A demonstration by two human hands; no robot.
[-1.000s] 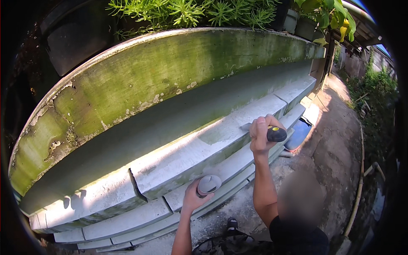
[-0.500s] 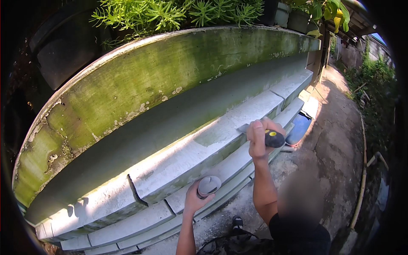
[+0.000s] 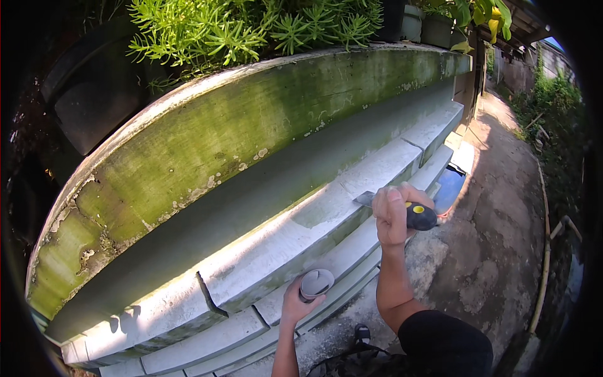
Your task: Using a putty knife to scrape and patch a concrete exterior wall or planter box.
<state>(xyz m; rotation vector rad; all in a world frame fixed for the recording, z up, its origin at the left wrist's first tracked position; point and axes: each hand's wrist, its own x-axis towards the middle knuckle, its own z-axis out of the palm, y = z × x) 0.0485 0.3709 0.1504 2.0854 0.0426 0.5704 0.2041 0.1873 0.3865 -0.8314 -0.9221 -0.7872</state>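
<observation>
My right hand point(image 3: 399, 210) grips a putty knife by its black-and-yellow handle point(image 3: 421, 216). Its metal blade point(image 3: 364, 198) points left, over the top of a whitish concrete ledge point(image 3: 270, 245); I cannot tell whether the two touch. Beside the blade, a damp-looking grey patch point(image 3: 317, 213) lies on the ledge. Lower down, my left hand point(image 3: 299, 304) is wrapped round a small grey cup point(image 3: 316, 284), held in front of the lower ledges. Its inside is partly shaded, so the contents are hard to make out.
A mossy green wall point(image 3: 207, 135) curves behind the ledge, with leafy plants point(image 3: 251, 28) and dark pots point(image 3: 94, 94) above. Stepped lower ledges point(image 3: 201, 345) run below. To the right are a blue container point(image 3: 448, 188), a rough path point(image 3: 490, 213) and a thin pole point(image 3: 544, 251).
The right hand with the putty knife has shifted slightly right and down in the picture. The cup in the left hand appears a little farther right and lower, as the whole view has shifted.
</observation>
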